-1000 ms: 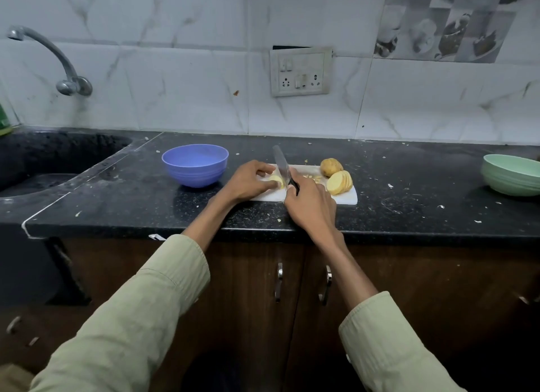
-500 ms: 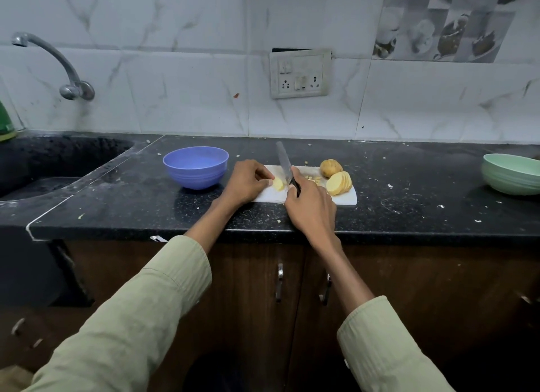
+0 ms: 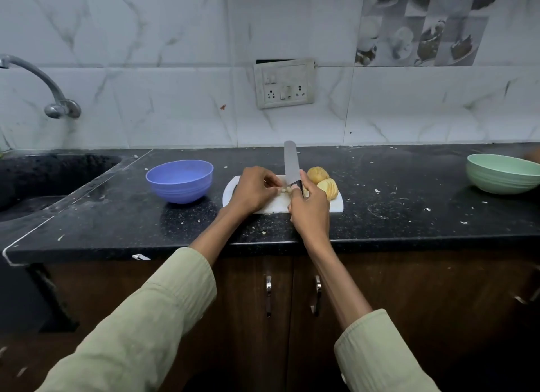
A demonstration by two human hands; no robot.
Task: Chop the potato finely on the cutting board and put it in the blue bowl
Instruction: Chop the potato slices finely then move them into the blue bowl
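Since a second ago the knife (image 3: 290,163) has lifted, its blade now raised off the white cutting board (image 3: 336,206) and its long axis running away from the person toward the wall, tip at the far end. Right hand (image 3: 309,209) is curled round the dark handle, which it mostly hides. Left hand (image 3: 253,190) has slid nearer the blade and pinches small pale potato pieces (image 3: 284,190) at its fingertips, just beside the handle; how many pieces there are cannot be made out. Two more potato portions lie at the board's far right: one rounded unpeeled chunk (image 3: 318,173) and, touching it, one fanned stack of slices (image 3: 330,188) leaning on edge, partly hidden by the right hand. One blue bowl (image 3: 179,181) stands on the black counter (image 3: 409,216) just left of the board, its contents hard to tell. One green bowl (image 3: 502,173) sits well apart at the right, cut off by the frame edge. Pale scraps dot the counter.
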